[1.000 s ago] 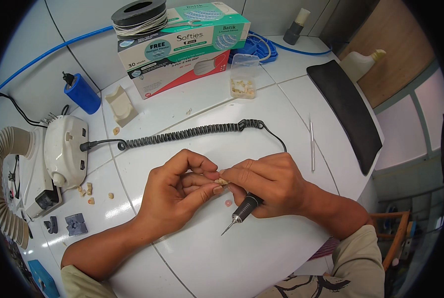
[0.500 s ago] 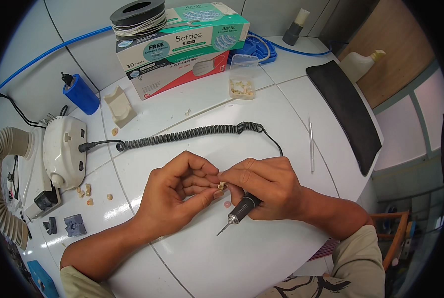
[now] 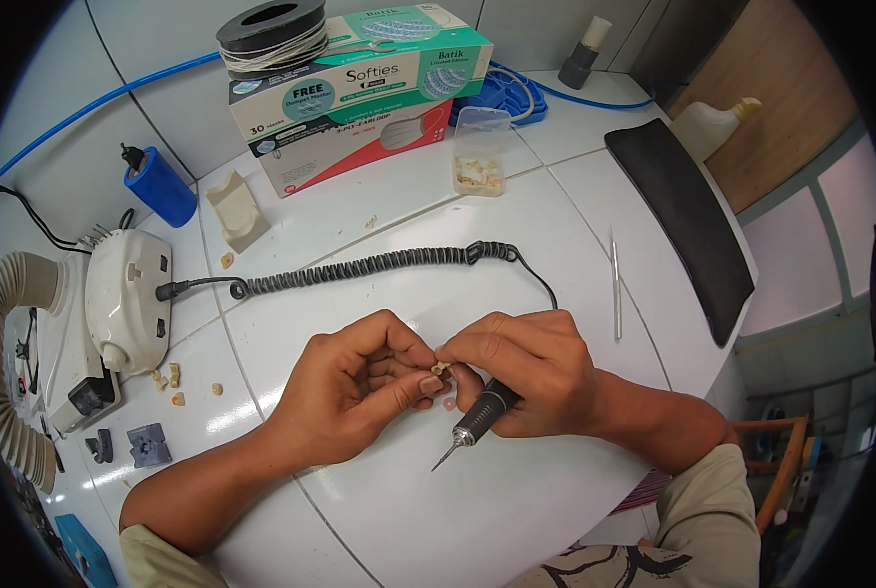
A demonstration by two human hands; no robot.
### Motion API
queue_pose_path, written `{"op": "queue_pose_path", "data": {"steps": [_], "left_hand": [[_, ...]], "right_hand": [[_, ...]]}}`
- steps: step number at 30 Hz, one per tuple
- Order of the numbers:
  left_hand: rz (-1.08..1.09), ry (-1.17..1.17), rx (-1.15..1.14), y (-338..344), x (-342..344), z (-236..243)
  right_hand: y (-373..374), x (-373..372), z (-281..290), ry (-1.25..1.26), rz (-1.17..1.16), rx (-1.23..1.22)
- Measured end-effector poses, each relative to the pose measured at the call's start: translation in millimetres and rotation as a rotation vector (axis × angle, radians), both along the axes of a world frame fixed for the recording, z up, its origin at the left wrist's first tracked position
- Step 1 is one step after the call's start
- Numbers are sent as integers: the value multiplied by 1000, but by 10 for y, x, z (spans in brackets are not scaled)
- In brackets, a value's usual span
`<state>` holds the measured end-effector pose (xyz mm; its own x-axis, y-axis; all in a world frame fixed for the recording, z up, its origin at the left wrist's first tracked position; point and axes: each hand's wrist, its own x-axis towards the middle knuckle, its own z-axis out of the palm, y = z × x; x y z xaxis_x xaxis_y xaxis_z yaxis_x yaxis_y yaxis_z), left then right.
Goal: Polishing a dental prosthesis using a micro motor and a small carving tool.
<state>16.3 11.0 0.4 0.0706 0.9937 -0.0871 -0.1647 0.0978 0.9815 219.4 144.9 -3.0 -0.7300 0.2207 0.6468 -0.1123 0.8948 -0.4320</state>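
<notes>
Between the thumb and fingers of my left hand point(image 3: 359, 387) is a small beige tooth-shaped piece point(image 3: 441, 369). My right hand point(image 3: 536, 367) meets it there, its fingertips at the piece's edge. Held in that same right hand is a black rotary handpiece point(image 3: 490, 407), tilted so its thin metal bur point(image 3: 445, 457) points down toward me, away from the piece. A small pink disc point(image 3: 449, 403) lies on the white tabletop just below the fingers. The handpiece's rear end is hidden behind my right hand.
A coiled black cord point(image 3: 359, 267) runs to a white control box point(image 3: 129, 299) at left. Several beige bits point(image 3: 174, 373) lie nearby. Mask boxes point(image 3: 359, 98) and a clear container point(image 3: 478, 176) stand behind; a slim metal tool point(image 3: 616, 289) lies right, near a black pad point(image 3: 683, 235).
My left hand has dipped slightly and its fingers have shifted around the small piece, which has turned a little. The handpiece has moved slightly right and down with my right hand.
</notes>
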Motion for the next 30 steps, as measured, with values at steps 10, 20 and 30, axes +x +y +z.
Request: {"op": "queue_pose_path", "data": {"steps": [10, 20, 30], "left_hand": [[-4, 31, 5, -1, -4, -24], [10, 54, 71, 2, -6, -56], [74, -9, 47, -13, 13, -19]], "right_hand": [[1, -2, 12, -12, -5, 16], [-2, 1, 10, -7, 16, 0], [-6, -12, 6, 19, 15, -18]]}}
